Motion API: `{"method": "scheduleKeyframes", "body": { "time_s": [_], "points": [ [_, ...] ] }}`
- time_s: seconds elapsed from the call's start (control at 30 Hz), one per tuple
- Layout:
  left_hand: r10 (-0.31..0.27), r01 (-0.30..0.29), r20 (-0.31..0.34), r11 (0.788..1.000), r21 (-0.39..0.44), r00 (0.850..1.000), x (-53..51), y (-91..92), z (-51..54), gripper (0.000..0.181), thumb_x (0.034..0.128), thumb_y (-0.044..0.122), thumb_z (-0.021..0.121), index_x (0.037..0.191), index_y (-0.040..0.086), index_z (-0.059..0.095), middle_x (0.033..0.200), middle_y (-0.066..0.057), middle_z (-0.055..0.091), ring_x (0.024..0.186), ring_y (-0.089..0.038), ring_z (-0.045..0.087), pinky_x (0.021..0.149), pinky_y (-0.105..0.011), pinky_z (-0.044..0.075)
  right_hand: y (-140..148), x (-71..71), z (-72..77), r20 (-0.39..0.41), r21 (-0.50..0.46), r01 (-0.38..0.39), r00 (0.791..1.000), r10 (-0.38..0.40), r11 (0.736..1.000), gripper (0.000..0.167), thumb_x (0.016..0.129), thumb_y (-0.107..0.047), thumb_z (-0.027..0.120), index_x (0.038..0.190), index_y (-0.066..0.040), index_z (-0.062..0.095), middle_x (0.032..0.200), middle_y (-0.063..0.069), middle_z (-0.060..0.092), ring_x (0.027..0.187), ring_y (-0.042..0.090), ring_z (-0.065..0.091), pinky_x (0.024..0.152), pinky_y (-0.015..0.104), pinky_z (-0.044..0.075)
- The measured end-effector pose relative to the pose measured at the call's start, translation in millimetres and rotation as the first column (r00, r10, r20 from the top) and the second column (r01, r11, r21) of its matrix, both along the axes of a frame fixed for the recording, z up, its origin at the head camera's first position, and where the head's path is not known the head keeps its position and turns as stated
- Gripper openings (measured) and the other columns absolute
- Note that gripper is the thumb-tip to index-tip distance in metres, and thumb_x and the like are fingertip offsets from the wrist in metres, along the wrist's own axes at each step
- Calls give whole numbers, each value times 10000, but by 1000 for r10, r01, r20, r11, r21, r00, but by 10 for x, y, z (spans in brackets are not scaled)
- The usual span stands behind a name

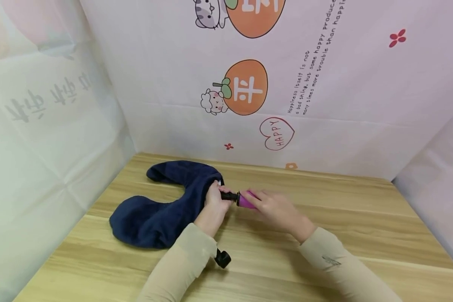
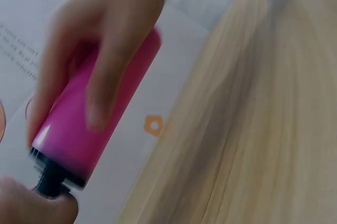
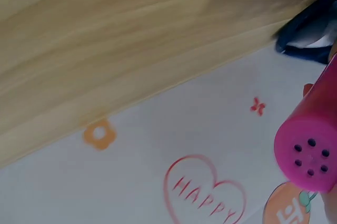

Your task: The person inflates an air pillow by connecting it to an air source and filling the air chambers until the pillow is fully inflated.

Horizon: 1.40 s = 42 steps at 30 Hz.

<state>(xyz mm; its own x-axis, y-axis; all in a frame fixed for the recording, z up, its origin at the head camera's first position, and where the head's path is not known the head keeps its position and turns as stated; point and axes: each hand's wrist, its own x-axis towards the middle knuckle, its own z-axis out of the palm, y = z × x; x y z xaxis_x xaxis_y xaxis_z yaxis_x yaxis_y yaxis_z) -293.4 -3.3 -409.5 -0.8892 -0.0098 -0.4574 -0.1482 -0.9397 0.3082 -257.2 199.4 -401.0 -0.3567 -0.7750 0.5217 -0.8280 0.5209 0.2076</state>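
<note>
A navy U-shaped neck pillow [image 1: 173,201] lies on the table, its open side facing left. At its right edge my left hand [image 1: 214,205] grips the black end of a hand pump, close against the fabric. A bit of white shows at the pillow's edge there. My right hand [image 1: 277,212] holds the magenta barrel of the hand pump [image 1: 246,200], thumb and fingers round it in the left wrist view. Small holes dot the round end of the hand pump [image 3: 310,153] in the right wrist view. Where the black end meets the pillow is hidden by my left hand.
The wooden table [image 1: 343,226] meets a printed white cloth [image 1: 347,142] at the back, and more cloth hangs at the left and right. A small black device [image 1: 222,259] shows beneath my left sleeve.
</note>
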Motion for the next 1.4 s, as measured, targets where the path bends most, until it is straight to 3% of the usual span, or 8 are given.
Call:
{"method": "scheduleKeyframes", "body": {
  "time_s": [0.23, 0.6, 0.73, 0.83, 0.93, 1.03, 1.17, 1.4],
  "points": [
    [36, -36, 18, 999, 27, 999, -37, -10, 2, 444, 1126, 261, 383, 707, 131, 315, 557, 51, 359, 512, -93, 346, 653, -257, 315, -77, -56, -36, 24, -36, -4, 1000, 5, 999, 559, 791, -108, 899, 1294, 0, 682, 1165, 245, 702, 957, 365, 730, 788, 457, 598],
    [-16, 15, 28, 1000, 27, 999, -95, -114, 19, 439, 1129, 254, 367, 712, 130, 309, 552, 42, 359, 509, -106, 357, 661, -266, 325, 243, 8, -1, 39, -24, -14, 999, 15, 1000, 601, 792, -106, 883, 1336, 3, 652, 1191, 243, 694, 1000, 381, 716, 816, 494, 586],
    [13, -14, 23, 999, 38, 1000, -102, -190, 5, 445, 1129, 245, 371, 702, 137, 310, 545, 45, 358, 499, -99, 358, 658, -263, 329, 379, 44, -3, 25, -38, -21, 999, 22, 999, 402, 1037, -265, 640, 1333, 6, 650, 1187, 245, 695, 996, 386, 715, 816, 500, 584],
    [28, -29, 21, 999, 45, 999, -104, -230, 13, 446, 1130, 243, 370, 701, 138, 309, 546, 44, 358, 494, -98, 355, 661, -263, 334, 425, 65, 10, -10, -54, -20, 1000, 19, 998, 537, 1119, -400, 364, 1309, -1, 669, 1161, 238, 707, 959, 380, 723, 796, 498, 588],
    [32, -33, 15, 999, 33, 999, -84, -213, 37, 461, 1129, 236, 377, 684, 135, 312, 552, 42, 356, 505, -102, 354, 661, -267, 338, 347, 67, 38, -21, -42, -8, 1000, 7, 999, 601, 1116, -434, 291, 1314, -14, 673, 1154, 225, 713, 954, 367, 728, 793, 487, 590],
    [34, -34, 5, 999, 5, 999, -43, -134, 51, 473, 1128, 239, 383, 673, 133, 309, 555, 46, 349, 520, -104, 348, 662, -278, 335, 136, 27, 45, -5, -16, 0, 1000, 0, 1000, 424, 1050, -332, 611, 1334, -21, 663, 1177, 228, 705, 969, 363, 727, 798, 474, 592],
    [31, -31, -6, 999, 10, 1000, -10, -75, 51, 490, 1129, 255, 377, 661, 127, 307, 542, 44, 349, 513, -106, 343, 653, -274, 317, -132, -51, 14, 17, -8, 4, 1000, -4, 1000, 586, 811, -165, 890, 1337, -34, 667, 1211, 231, 693, 995, 367, 722, 796, 464, 595],
    [46, -47, 18, 998, 43, 999, -31, -151, 81, 494, 1124, 237, 384, 647, 133, 307, 543, 47, 352, 503, -99, 338, 621, -253, 312, -74, -38, 34, 62, -25, 16, 998, -15, 1000, 627, 768, -124, 916, 1332, -15, 664, 1209, 235, 691, 1009, 380, 715, 802, 484, 591]
  ]
}}
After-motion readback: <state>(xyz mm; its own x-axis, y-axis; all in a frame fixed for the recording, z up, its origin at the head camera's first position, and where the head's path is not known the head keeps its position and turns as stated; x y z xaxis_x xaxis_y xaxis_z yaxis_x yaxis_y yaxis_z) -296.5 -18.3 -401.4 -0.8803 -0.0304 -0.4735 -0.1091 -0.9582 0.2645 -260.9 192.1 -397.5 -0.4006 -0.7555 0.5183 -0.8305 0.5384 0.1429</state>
